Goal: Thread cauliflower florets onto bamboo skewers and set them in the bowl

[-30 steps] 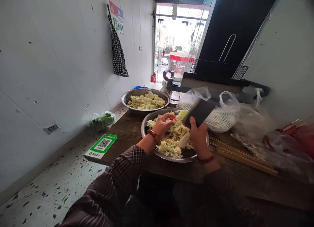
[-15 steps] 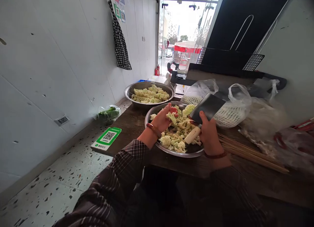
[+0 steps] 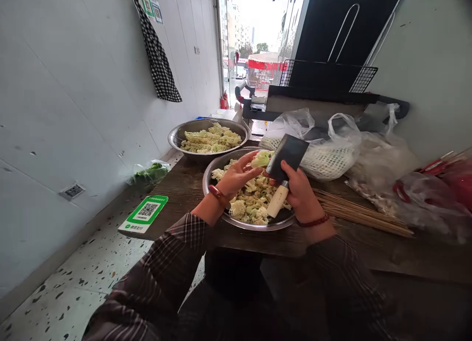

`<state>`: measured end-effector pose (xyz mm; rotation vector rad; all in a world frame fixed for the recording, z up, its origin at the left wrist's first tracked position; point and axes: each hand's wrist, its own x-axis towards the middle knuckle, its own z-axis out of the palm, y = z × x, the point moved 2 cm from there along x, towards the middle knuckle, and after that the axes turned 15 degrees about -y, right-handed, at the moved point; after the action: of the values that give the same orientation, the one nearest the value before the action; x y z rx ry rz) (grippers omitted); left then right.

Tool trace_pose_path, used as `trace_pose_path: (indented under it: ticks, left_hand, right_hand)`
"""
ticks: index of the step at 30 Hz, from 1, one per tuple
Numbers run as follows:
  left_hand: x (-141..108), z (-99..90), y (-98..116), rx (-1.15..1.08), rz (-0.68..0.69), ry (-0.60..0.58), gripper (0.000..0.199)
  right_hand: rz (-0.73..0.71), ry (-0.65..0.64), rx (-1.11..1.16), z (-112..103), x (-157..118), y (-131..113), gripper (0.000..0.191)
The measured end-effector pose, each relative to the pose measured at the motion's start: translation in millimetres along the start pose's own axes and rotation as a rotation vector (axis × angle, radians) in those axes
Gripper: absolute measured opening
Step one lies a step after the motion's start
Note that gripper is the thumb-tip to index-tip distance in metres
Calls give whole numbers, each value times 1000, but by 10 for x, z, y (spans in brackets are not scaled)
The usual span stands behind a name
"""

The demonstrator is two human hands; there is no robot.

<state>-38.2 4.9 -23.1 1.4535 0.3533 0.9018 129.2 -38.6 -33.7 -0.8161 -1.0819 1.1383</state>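
ok so you've got two big metal bowls on the dark wooden table (image 3: 180, 186). the near bowl (image 3: 207, 181) is right under your hands, loaded with cut cauliflower pieces (image 3: 243, 211), with a bigger pale green chunk (image 3: 261, 158) toward its back rim. the far bowl (image 3: 173, 140) sits just behind it and a bit left, heaped with more cauliflower (image 3: 212, 137) and some thin sticks lying across its left side.

your right hand (image 3: 298, 191) is clamped on the cleaver (image 3: 291, 154), thumb up against the flat of the blade, blade tilted up and the pale wooden handle pointing down over the cauliflower. your left hand (image 3: 238, 179) is over the near bowl, thumb and fingers apart; can't tell if the fingertips touch that green chunk. your hands and the cleaver block part of the view into the near bowl.

to the right of the near bowl there's a bundle of skewers (image 3: 363, 214) on the table, and behind that a plastic bag with white netting (image 3: 328, 160) crowding the bowl's back right side. more clear and reddish bags (image 3: 427, 203) pile up further right. qr code sign (image 3: 144, 214) on the left table corner, bagged greens (image 3: 149, 174) down by the wall.
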Motion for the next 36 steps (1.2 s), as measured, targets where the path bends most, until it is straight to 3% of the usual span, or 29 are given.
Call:
trace_pose_path:
  ticks: [3, 6, 15, 22, 26, 31, 36]
  left_hand:
    - [8, -14, 10, 14, 51, 34, 46]
    - [4, -55, -11, 39, 18, 115, 38]
    - [-6, -94, -5, -108, -171, 303, 29]
    - [-3, -50, 31, -175, -280, 193, 28]
    - [5, -51, -7, -166, -333, 188, 42]
    - [10, -49, -21, -166, -318, 126, 61]
    - [-9, -34, -12, 52, -238, 74, 59]
  right_hand:
    - [101, -77, 80, 21, -38, 14, 30]
    - [144, -97, 97, 35, -67, 19, 29]
    - [90, -96, 91, 70, -67, -36, 32]
    - [1, -83, 60, 105, -95, -70, 35]
    - [-16, -138, -22, 144, -100, -64, 36]
    - [-21, -16, -25, 69, -62, -13, 34]
    - [-4, 79, 42, 2, -41, 19, 31]
